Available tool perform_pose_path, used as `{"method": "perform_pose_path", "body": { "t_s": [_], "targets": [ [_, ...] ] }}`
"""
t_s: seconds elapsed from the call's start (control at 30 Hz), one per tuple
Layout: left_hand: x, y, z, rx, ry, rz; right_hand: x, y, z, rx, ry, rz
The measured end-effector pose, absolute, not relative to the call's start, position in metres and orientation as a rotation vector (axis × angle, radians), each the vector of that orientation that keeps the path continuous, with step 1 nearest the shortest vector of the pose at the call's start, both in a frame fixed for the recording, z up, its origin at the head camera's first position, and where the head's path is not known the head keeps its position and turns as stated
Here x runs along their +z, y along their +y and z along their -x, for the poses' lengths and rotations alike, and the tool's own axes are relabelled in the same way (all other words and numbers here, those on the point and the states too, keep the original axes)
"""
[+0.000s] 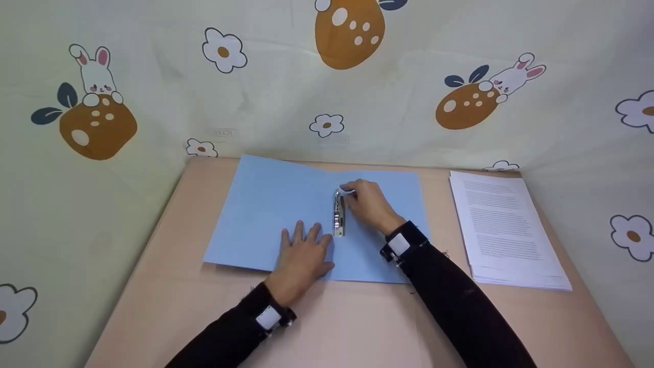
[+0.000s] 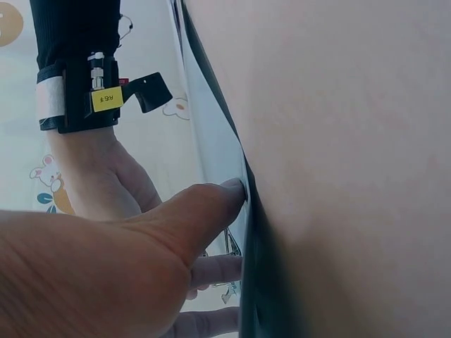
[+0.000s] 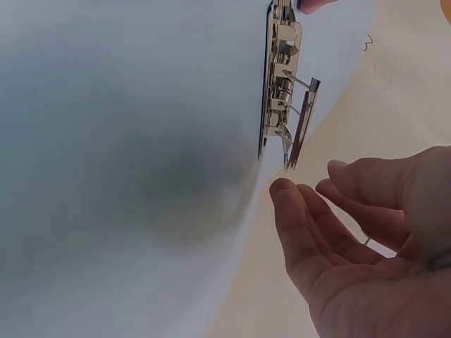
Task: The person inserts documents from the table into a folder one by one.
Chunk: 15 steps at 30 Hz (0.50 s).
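1. Head view: pale cloth backdrop [image 1: 265,92] w/ printed rabbits, oranges & flowers; below it a tan table [image 1: 357,327]. My blue folder [image 1: 271,204] lies open on the table, approx. centre, metal clip [image 1: 339,214] upright in view near its middle. Stack of printed paper [image 1: 498,225] sits on the table to the R of the folder, well apart from it.
2. Same view, hands: my L hand [image 1: 302,258] is spread on the folder, fingers apart & straight, just lower-left of the clip, gripping nothing. My R hand [image 1: 370,204] is at the clip's far end, fingers bent, thumb near them. Black sleeves [image 1: 454,301] on both arms, a dark wristband [image 1: 404,241] w/ white patch at each wrist.
3. L wrist view: folder seen nearly edge-on; my thumb tip touches it, other fingers partly hidden behind the thumb. R forearm is in the background, its band carrying a small yellow label [image 2: 108,99] (text too small to read).
4. R wrist view: clip shows up close, springs visible, a metal bar tilted out from its base. My R hand is loosely curled, a gap btwn thumb & fingers, no hold on anything that I can see; one fingertip is just beside the clip's end.
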State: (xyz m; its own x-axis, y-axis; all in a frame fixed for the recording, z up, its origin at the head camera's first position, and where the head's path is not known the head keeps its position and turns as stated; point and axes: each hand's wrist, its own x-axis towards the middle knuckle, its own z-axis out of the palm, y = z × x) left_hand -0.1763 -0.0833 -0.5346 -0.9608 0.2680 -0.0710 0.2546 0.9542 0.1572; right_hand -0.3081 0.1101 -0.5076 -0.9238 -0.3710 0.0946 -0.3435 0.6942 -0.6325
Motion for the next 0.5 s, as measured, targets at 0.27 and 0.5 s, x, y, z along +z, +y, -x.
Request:
{"method": "perform_pose_path", "body": {
  "t_s": [0.27,0.5],
  "targets": [
    [-0.536,-0.085,0.175,0.209,3.014,-0.428,-0.504,0.118,0.305,-1.067,2.843,0.561],
    [-0.535,-0.085,0.174,0.234,3.006,-0.429,-0.502,0.135,0.298,-1.065,2.891,0.583]
  ]
}}
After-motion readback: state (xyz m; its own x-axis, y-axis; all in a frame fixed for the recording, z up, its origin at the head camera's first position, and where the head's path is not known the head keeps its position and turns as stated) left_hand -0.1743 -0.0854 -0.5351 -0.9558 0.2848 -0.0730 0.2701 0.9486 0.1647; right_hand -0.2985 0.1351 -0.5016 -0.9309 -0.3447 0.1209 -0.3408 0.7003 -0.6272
